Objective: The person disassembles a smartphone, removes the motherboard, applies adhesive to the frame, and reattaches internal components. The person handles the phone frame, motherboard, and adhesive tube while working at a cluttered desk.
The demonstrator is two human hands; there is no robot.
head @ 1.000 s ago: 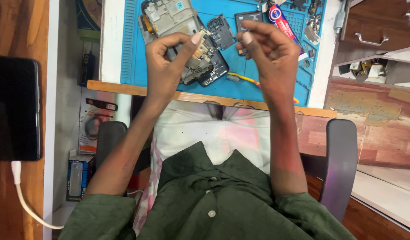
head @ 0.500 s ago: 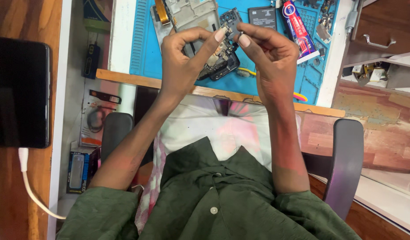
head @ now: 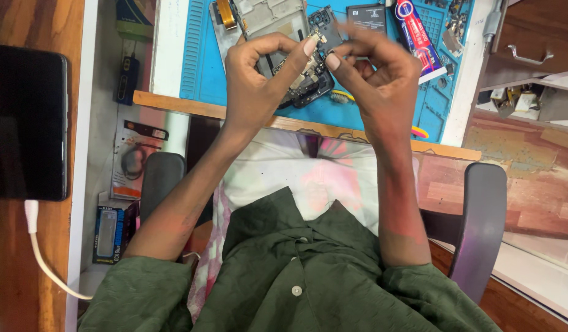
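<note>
Green shirt [head: 284, 289] nearest, chair armrests [head: 477, 227] either side. Above the tabletop [head: 296, 123] edge: left hand [head: 259, 80] and right hand [head: 376, 74] raised close together, fingers [head: 309, 46] pinched toward a tiny part between the tips, too small to identify. Directly beyond: opened smartphone [head: 302, 86] on blue repair mat [head: 201, 55], battery [head: 367, 15] and glue tube [head: 413, 31] farther right. Far left: black phone [head: 27, 123] on charging cable [head: 41, 258].

Black phone [head: 27, 123] on white cable [head: 41, 258], red tube [head: 413, 27], wooden drawer [head: 530, 49].
</note>
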